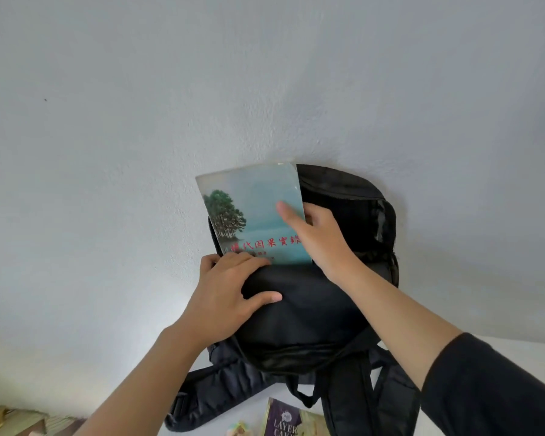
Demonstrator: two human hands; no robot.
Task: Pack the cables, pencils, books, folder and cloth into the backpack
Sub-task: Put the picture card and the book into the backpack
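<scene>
Black, soft fabric makes up the backpack point(302, 316), which sags under our left hand point(227, 297). That hand's fingers curl over the near lip of the opening, with the thumb on the front panel, holding the mouth apart. Between our hands stands the pale blue, tree-printed paperback book point(255, 212), its lower end inside and its top tilted slightly left. Our right hand point(321, 240) pinches its right long edge, thumb on the cover. We judge it light, thin and somewhat bendy with a slick cover, so a grip along that long edge suits sliding it down.

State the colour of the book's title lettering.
Red, on the pale teal book; head view shows it.
</scene>
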